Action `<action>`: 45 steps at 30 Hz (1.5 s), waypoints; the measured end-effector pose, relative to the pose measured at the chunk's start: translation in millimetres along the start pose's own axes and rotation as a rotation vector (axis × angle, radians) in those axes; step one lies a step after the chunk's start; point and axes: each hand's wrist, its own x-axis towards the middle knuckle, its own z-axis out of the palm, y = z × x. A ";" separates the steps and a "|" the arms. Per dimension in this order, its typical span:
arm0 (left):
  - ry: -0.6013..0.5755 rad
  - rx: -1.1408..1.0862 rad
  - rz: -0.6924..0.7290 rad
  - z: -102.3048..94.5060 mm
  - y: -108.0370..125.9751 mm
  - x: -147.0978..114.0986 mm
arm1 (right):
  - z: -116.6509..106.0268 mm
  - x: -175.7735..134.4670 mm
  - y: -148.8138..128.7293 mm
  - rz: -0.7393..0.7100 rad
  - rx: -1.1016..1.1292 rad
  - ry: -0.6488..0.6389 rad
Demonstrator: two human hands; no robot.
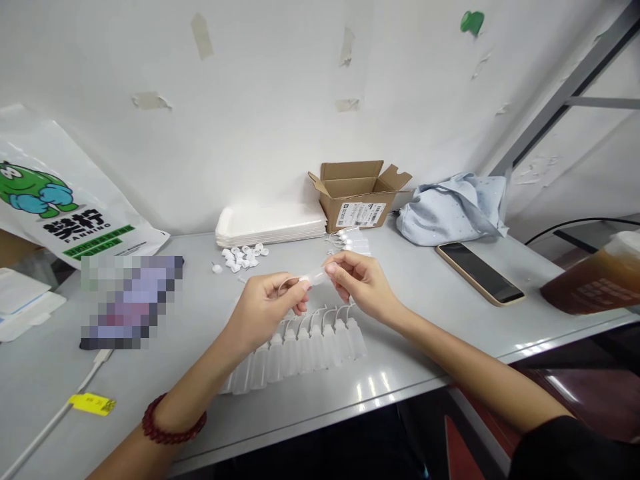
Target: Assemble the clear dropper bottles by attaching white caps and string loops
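Observation:
Between my hands is a small translucent squeeze bottle (pixel 317 275), held sideways above the table. My left hand (pixel 275 300) pinches its white cap end, where a thin tube curves out. The fingers of my right hand (pixel 363 280) are closed on the other end of the bottle. Below them lies a row of similar bottles (pixel 303 350) with capped tops and thin curved tubes. Beyond my left hand sits a loose pile of small white caps (pixel 243 257). More tubed bottles (pixel 353 239) lie behind my right hand.
A stack of white trays (pixel 273 223) and an open cardboard box (pixel 353 200) stand along the wall. Rightward are a blue cloth bag (pixel 453 210), a phone (pixel 480 273) and a brown drink cup (pixel 595 280). At left are a blurred-out device (pixel 133 303), cable (pixel 50 420) and printed bag (pixel 75 193).

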 end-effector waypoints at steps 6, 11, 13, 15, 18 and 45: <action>0.130 0.414 0.339 5.9 0.2 -5.3 | -1.8 2.6 8.4 0.096 0.116 -0.044; 0.098 0.316 0.220 6.7 1.6 -5.6 | -1.7 2.0 2.8 0.099 0.127 -0.013; 0.010 0.186 0.078 5.1 2.8 -4.6 | -1.5 1.2 -0.5 0.066 0.078 -0.002; -0.052 0.076 0.006 3.5 4.0 -3.5 | -1.3 0.3 -2.6 0.046 0.042 -0.002; -0.072 0.027 0.000 2.3 6.0 -2.8 | -0.1 -0.9 -3.0 0.049 0.038 -0.002; 0.402 0.965 0.083 -76.2 -26.2 21.3 | -83.3 64.2 56.7 -0.071 -0.310 0.418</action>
